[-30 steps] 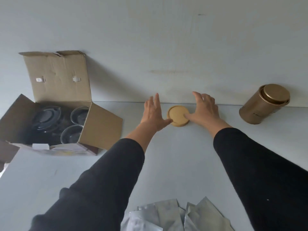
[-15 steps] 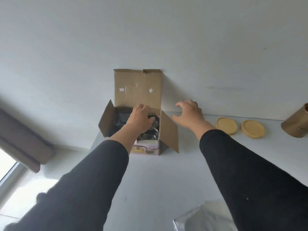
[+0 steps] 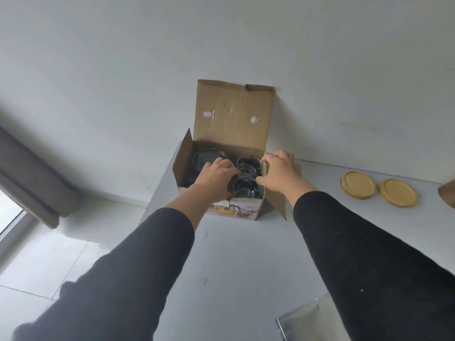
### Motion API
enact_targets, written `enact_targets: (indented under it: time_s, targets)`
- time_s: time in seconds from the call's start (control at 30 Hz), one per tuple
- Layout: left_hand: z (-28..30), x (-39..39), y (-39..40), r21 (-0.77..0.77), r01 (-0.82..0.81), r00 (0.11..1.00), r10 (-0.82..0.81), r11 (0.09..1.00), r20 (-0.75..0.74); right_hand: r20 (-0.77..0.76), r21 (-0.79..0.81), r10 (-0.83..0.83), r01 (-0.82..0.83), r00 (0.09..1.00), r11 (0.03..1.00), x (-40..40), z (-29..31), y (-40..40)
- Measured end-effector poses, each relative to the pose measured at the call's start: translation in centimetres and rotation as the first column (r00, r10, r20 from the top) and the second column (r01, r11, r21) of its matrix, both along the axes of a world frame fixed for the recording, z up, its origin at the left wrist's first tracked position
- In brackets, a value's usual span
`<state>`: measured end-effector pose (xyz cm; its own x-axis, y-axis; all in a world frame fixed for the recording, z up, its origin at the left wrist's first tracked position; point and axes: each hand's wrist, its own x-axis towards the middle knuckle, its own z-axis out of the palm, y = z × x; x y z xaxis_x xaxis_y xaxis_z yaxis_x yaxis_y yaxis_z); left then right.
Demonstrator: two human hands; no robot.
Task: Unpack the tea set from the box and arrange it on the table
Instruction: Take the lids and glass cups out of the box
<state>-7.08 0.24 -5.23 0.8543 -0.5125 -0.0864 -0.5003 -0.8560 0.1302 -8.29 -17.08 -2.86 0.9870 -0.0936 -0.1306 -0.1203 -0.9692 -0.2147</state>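
An open cardboard box [image 3: 231, 114] stands at the table's far left corner, against the wall. Inside it are two clear glass cups, a near cup [image 3: 246, 191] and a far cup [image 3: 249, 163], with a dark round teapot top [image 3: 204, 156] to their left. My left hand [image 3: 214, 178] reaches into the box with fingers curled against the near cup's left side, fingertips hidden. My right hand [image 3: 280, 173] rests over the box's right wall, with its thumb by the near cup's rim and its fingers spread by the far cup. Both cups sit in the box.
Two round wooden coasters [image 3: 357, 184] [image 3: 397, 195] lie side by side on the grey table [image 3: 246, 254], right of the box. A gold tin [image 3: 448, 195] shows at the right edge. A silver foil pouch [image 3: 302, 323] lies near me. Left of the table is tiled floor.
Both hands left the coasters and went left to the box. The left hand has gone deeper beside the near cup, and the right hand has come onto the box's right wall.
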Motion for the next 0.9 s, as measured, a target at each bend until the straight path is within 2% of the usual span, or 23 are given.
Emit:
enact_targets:
  time_s: [0.1,0.33,0.53,0.63,0.9]
  targets:
    - [-0.6,0.5,-0.2,0.081,0.032,0.998,-0.036,0.996,0.044,-0.022,-0.033,0.002,-0.002,1.000,0.999,0.8,-0.4,0.0]
    - [-1.7,0.6,-0.1,0.050,0.017,0.998,-0.020,0.999,0.056,-0.091,-0.071,0.022,-0.029,0.996,0.997,2.2,-0.2,-0.3]
    - [-2.1,0.7,-0.3,0.098,0.001,0.998,-0.007,0.995,0.059,-0.317,-0.072,0.089,-0.118,0.944,0.990,1.9,0.4,0.1]
    - [-2.0,0.7,-0.3,0.110,-0.005,0.998,-0.002,0.994,0.057,-0.380,-0.115,0.079,-0.132,0.922,0.985,1.9,0.4,0.5]
    - [-2.1,0.5,-0.3,0.115,-0.014,0.999,0.008,0.993,0.051,-0.377,-0.158,0.028,-0.094,0.926,0.983,1.1,-1.3,1.7]
